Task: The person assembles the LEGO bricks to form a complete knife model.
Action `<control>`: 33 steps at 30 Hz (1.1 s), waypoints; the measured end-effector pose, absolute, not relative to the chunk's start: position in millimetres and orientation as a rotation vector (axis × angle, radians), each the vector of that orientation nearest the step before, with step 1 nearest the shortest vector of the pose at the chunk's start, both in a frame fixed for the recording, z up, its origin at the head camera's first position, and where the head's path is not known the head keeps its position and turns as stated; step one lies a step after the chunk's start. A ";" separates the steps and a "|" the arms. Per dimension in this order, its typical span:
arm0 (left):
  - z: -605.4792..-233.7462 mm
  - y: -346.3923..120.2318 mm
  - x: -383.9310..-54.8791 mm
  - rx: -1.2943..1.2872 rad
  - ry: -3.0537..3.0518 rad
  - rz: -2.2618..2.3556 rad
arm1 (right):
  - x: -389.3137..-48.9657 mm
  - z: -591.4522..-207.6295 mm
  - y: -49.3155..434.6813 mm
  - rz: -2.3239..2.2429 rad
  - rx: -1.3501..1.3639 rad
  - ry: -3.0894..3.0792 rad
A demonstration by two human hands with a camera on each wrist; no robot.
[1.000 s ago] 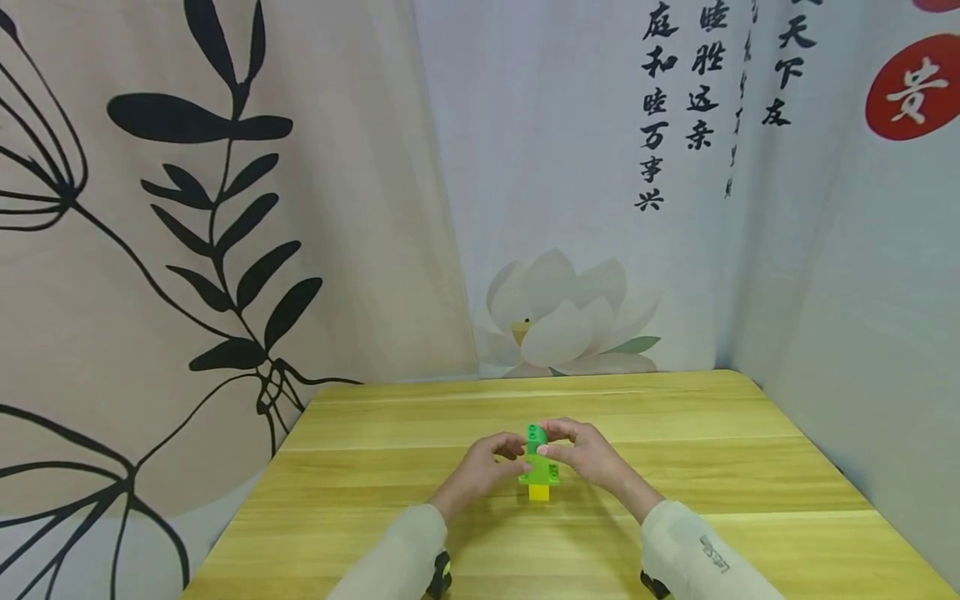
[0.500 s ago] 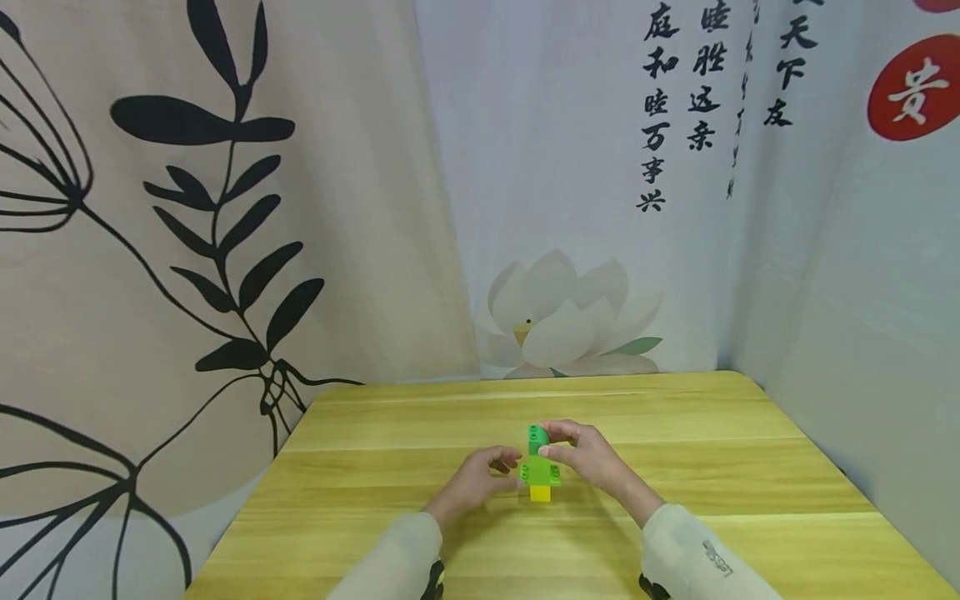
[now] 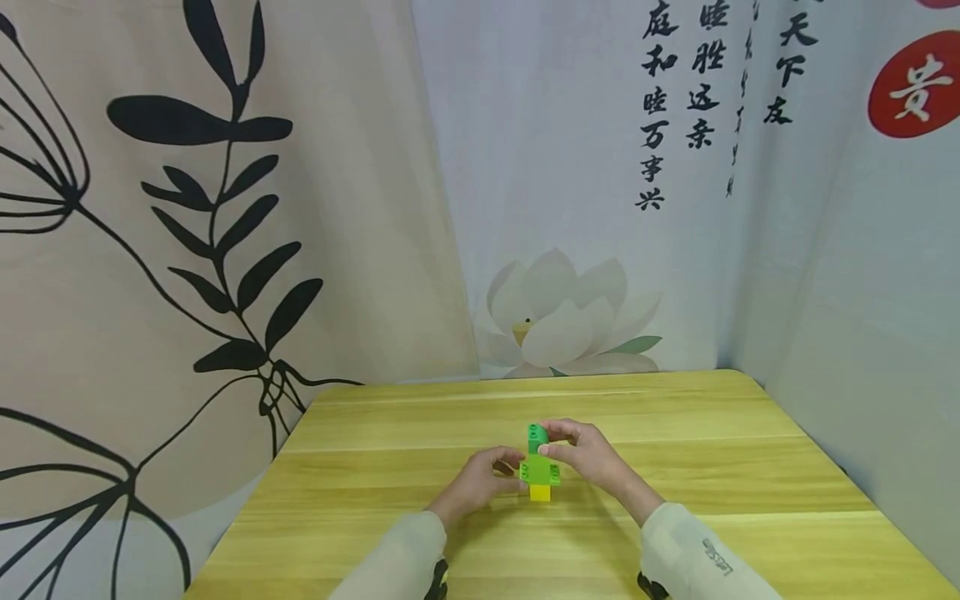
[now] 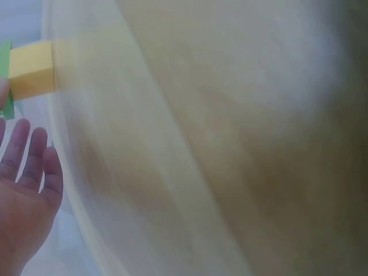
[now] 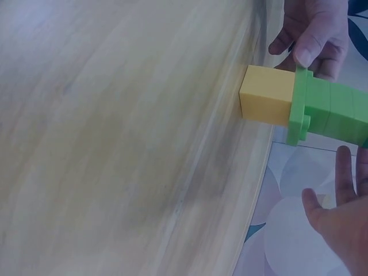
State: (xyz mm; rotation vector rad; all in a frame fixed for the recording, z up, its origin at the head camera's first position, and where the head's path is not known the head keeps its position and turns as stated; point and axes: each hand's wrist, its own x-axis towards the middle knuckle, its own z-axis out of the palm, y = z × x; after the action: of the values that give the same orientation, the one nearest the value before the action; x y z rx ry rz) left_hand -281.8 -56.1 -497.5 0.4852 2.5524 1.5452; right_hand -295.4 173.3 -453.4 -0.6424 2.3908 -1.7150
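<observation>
A small tower of toy building bricks stands upright on the table in the head view. Its foot is a yellow brick [image 3: 540, 492]; above come light green bricks [image 3: 539, 469], with a wider studded piece jutting out at both sides. A darker green brick [image 3: 535, 438] tops it. My right hand [image 3: 588, 454] pinches this top brick from the right between thumb and forefinger. On the left, my left hand [image 3: 480, 482] has its thumb against the end of the wide green piece [image 5: 297, 109], as the right wrist view shows. Its other fingers are loosely bent behind.
The wooden table [image 3: 360, 533] has rounded far corners. Behind it hangs a printed curtain [image 3: 375, 208] with plant drawings, a lotus and writing; another pale curtain [image 3: 847, 275] borders the right side.
My left hand has drawn back leftward from the front of the light green bricks, then come slightly nearer the wide piece's end. The right hand and the tower stay in place.
</observation>
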 end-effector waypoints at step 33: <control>-497.7 -44.8 -283.7 0.483 2.580 1.583 | -301.1 -455.6 170.9 -1.844 -0.563 2.457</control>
State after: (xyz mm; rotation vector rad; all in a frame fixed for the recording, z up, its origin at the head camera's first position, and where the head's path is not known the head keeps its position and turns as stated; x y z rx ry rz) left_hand -283.7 -44.8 -497.7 0.4828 2.5796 1.5832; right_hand -301.1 170.9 -455.6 -0.5633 2.4574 -1.8441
